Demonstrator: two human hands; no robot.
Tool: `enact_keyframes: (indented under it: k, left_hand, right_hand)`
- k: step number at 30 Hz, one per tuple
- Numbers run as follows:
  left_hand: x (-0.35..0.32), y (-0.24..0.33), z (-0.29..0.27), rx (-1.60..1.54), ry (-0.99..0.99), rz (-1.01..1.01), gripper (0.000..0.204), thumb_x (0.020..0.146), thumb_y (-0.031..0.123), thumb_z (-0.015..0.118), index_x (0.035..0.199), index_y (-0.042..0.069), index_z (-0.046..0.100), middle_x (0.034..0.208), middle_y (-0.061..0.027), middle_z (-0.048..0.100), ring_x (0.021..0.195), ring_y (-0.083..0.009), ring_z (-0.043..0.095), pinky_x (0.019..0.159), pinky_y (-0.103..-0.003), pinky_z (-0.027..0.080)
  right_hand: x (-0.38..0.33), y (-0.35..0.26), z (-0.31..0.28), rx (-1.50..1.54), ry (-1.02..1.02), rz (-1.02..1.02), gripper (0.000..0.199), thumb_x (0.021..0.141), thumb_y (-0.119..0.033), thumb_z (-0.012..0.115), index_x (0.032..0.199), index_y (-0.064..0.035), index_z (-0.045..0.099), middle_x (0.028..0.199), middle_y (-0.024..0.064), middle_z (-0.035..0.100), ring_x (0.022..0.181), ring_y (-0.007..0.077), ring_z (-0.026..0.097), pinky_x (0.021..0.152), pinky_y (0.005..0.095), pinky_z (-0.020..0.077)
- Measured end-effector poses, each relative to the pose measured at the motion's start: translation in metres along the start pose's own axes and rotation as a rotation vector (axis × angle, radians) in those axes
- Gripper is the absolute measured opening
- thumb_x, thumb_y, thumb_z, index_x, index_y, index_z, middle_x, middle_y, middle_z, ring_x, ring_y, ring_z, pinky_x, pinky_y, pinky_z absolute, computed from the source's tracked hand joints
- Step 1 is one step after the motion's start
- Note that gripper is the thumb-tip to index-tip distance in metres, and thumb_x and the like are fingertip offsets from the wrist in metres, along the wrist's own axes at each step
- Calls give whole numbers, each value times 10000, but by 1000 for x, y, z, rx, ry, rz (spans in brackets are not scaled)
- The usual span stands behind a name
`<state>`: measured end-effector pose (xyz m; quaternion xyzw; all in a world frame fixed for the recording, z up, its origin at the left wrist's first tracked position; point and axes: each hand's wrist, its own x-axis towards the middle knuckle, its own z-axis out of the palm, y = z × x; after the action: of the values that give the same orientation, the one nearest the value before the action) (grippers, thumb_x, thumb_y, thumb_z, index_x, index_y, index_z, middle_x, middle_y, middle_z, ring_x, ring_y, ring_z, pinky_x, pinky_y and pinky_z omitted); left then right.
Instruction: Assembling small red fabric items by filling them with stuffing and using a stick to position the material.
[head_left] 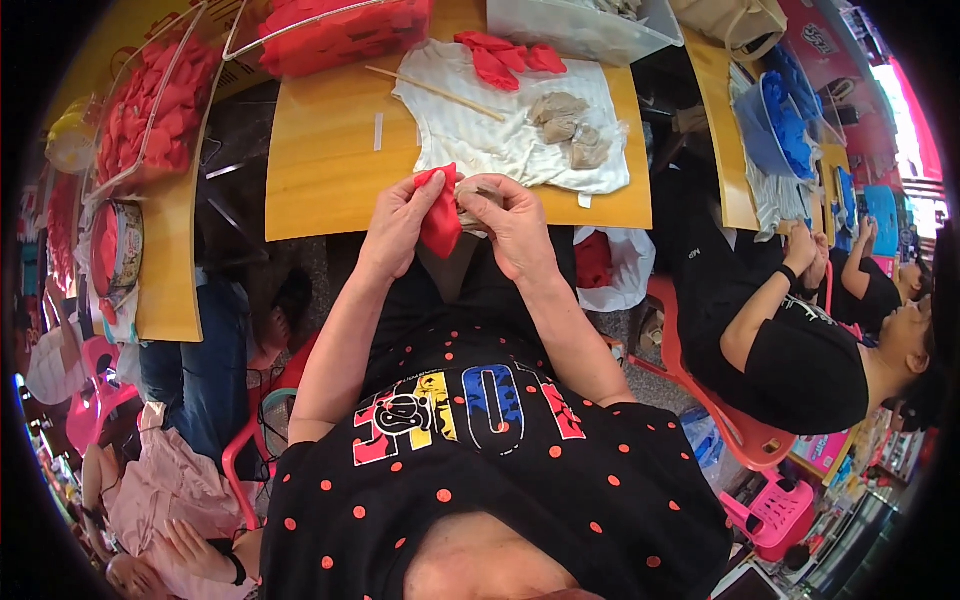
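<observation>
A stick is crossing white cloth. By the table, your left hand is pinching a red piece, its length pointing toward you; your right hand is gripping brownish material.

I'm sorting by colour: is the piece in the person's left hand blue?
No, the left hand holds a red piece.

Red piece, taupe piece, white cloth, red-dotted black shirt
</observation>
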<state>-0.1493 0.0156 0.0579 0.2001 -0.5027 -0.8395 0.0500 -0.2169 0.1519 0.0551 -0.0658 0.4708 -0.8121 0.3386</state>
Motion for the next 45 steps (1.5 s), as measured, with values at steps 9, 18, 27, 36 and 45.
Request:
enact_keyframes:
  k: [9,18,27,36,45]
  left_hand:
    - [5,2,1,-341,46,-97,267,938,240,532,1054,15,616,933,-43,640,810,-108,604,718,-240,489]
    - [6,2,-4,-246,-15,-83,268,945,246,516,1054,24,620,862,-28,645,784,-92,603,703,-237,489]
    - [11,-1,-4,-220,3,-74,273,935,224,537,1123,34,592,931,-34,613,805,-103,579,732,-229,467]
    - [-4,-3,3,658,250,370,135,771,69,697,887,13,654,886,-71,543,790,-152,570,730,-270,481]
    - [-1,-5,5,671,250,326,87,802,34,662,869,-20,658,938,-78,549,807,-150,603,689,-245,511]
  right_hand:
    - [4,-8,-8,-452,-101,-33,138,845,-58,635,954,22,658,889,29,628,807,97,598,742,228,490]
    - [10,-5,-13,-623,-211,-21,191,875,-123,608,980,27,663,1020,49,570,855,101,562,754,230,463]
    - [10,-4,-9,-420,-257,17,200,888,-87,581,1025,39,652,1018,57,622,896,102,588,765,220,478]
    - [14,-3,-6,-168,-12,66,178,860,-71,615,1000,32,658,887,48,659,767,90,608,707,211,483]
    - [14,4,-6,-248,36,13,175,825,-60,659,959,51,658,854,54,661,745,85,604,696,208,485]
